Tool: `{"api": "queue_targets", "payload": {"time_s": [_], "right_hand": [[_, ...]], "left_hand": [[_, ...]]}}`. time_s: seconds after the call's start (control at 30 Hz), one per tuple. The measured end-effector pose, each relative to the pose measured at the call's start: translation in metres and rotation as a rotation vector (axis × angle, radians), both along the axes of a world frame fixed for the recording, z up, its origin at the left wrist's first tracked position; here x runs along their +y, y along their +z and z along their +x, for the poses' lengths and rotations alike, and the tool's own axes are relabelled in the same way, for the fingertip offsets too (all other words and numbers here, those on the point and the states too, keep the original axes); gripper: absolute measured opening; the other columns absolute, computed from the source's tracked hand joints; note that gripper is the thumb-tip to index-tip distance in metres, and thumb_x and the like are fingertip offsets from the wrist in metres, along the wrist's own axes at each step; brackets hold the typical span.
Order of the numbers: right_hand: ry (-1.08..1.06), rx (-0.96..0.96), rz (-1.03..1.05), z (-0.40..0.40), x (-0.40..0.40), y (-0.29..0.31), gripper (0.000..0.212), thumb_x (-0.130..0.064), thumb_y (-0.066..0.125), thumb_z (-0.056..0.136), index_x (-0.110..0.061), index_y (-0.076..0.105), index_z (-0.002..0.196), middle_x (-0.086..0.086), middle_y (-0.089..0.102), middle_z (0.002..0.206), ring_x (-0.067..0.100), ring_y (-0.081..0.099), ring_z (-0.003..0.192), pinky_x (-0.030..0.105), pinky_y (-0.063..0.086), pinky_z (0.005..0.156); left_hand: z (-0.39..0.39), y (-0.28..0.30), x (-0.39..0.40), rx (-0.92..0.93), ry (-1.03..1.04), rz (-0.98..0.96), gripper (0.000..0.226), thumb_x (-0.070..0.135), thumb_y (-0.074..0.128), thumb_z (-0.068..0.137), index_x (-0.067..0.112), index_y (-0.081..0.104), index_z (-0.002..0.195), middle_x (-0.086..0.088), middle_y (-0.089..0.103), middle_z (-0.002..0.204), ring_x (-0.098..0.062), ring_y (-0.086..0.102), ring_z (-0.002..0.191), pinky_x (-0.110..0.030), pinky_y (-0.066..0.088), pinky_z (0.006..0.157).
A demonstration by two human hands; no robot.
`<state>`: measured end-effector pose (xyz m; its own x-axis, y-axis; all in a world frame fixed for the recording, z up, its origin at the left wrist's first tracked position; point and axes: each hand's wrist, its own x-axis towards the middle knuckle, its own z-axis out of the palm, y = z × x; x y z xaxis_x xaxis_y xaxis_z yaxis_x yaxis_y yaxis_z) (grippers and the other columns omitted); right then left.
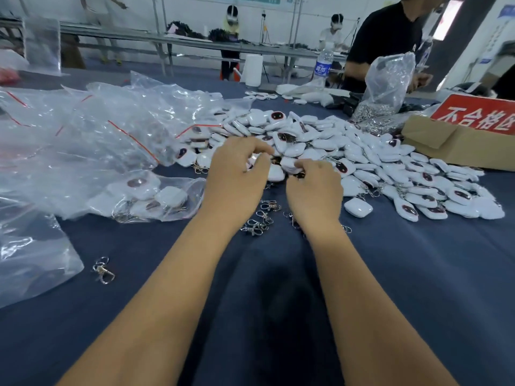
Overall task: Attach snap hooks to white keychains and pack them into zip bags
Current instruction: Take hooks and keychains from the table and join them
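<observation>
Your left hand (pixel 237 174) and right hand (pixel 313 185) are both curled over one small white plastic keychain (pixel 288 164) at the pile's near edge, fingers pinching it. Can't tell if a hook's on. Loose silver metal snap hooks (pixel 260 218) sit just below, so line up the ring before clipping.

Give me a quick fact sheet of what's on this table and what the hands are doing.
surface: dark blue cloth
main pile: white keychains
loose parts: snap hooks, one stray hook
packed: zip bag holding several keychains
left hand: fingers curled at the pile's near edge
right hand: pinching a keychain
far right: cardboard box with red sign
</observation>
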<state>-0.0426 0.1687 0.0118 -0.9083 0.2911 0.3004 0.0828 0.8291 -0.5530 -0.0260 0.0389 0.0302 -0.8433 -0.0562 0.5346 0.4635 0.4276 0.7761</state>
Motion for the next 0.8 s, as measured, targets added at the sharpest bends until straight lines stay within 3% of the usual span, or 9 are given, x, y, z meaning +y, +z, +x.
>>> {"api": "queue_targets", "payload": {"time_s": [0.07,0.13,0.3,0.5,0.57,0.67,0.73,0.8], "right_hand": [[-0.027,-0.119,0.086,0.001,0.011,-0.01,0.046,-0.024,0.05,0.091,-0.018,0.052,0.137,0.011,0.035,0.152,0.032,0.033,0.136,0.042,0.03,0.11],[-0.007,-0.163,0.108,0.002,0.015,-0.017,0.048,-0.024,0.052,0.09,-0.015,0.051,0.137,0.011,0.025,0.157,0.032,0.028,0.139,0.041,0.029,0.111],[-0.036,-0.085,0.058,-0.002,0.021,-0.019,0.035,-0.017,0.059,0.086,-0.009,0.058,0.12,0.011,0.035,0.138,0.027,0.04,0.121,0.033,0.04,0.092],[-0.056,-0.128,0.19,-0.004,0.021,-0.02,0.036,-0.028,0.052,0.094,-0.016,0.055,0.129,0.014,0.047,0.127,0.031,0.042,0.115,0.034,0.033,0.091],[-0.034,-0.093,0.215,-0.004,0.021,-0.02,0.032,-0.029,0.051,0.096,-0.015,0.057,0.123,0.012,0.052,0.123,0.03,0.046,0.112,0.034,0.034,0.083],[-0.033,0.007,0.218,-0.003,0.019,-0.015,0.022,-0.027,0.04,0.102,-0.01,0.055,0.101,0.007,0.061,0.104,0.026,0.048,0.088,0.032,0.03,0.069],[0.006,0.123,0.077,-0.003,0.012,-0.008,0.025,-0.026,0.036,0.104,-0.012,0.048,0.088,0.005,0.06,0.087,0.027,0.046,0.077,0.036,0.03,0.064],[0.121,0.238,-0.346,-0.002,-0.001,-0.003,0.026,-0.026,0.041,0.103,-0.013,0.053,0.084,0.005,0.062,0.079,0.027,0.057,0.072,0.042,0.044,0.064]], "left_hand": [[-0.004,-0.016,0.013,-0.188,-0.08,0.209,0.028,0.014,0.053,0.093,0.036,0.067,0.085,0.017,0.066,0.099,0.004,0.057,0.093,-0.012,0.042,0.084],[-0.009,-0.034,0.015,-0.313,-0.002,0.398,0.031,0.008,0.052,0.093,0.031,0.069,0.081,0.016,0.069,0.092,0.0,0.061,0.087,-0.023,0.049,0.088],[-0.023,-0.041,-0.001,-0.391,0.004,0.836,0.033,-0.005,0.043,0.092,0.012,0.068,0.078,0.001,0.067,0.073,-0.008,0.059,0.066,-0.018,0.053,0.06],[-0.023,-0.041,-0.004,-0.441,-0.023,0.881,0.032,-0.003,0.042,0.094,0.01,0.067,0.08,0.0,0.066,0.066,-0.008,0.059,0.059,-0.017,0.053,0.059],[-0.024,-0.041,-0.002,-0.442,-0.038,0.861,0.032,-0.003,0.041,0.094,0.01,0.067,0.08,0.0,0.065,0.066,-0.008,0.058,0.059,-0.017,0.053,0.06],[-0.026,-0.04,-0.001,-0.453,-0.054,0.837,0.031,-0.002,0.042,0.095,0.009,0.067,0.081,0.0,0.065,0.065,-0.008,0.058,0.059,-0.017,0.054,0.061],[-0.026,-0.039,-0.002,-0.458,-0.059,0.826,0.029,-0.001,0.044,0.094,0.01,0.068,0.081,0.0,0.065,0.07,-0.01,0.06,0.066,-0.019,0.055,0.065],[-0.026,-0.039,-0.003,-0.464,-0.069,0.81,0.027,0.003,0.05,0.094,0.014,0.071,0.082,0.0,0.067,0.079,-0.012,0.061,0.075,-0.021,0.056,0.069]]}}
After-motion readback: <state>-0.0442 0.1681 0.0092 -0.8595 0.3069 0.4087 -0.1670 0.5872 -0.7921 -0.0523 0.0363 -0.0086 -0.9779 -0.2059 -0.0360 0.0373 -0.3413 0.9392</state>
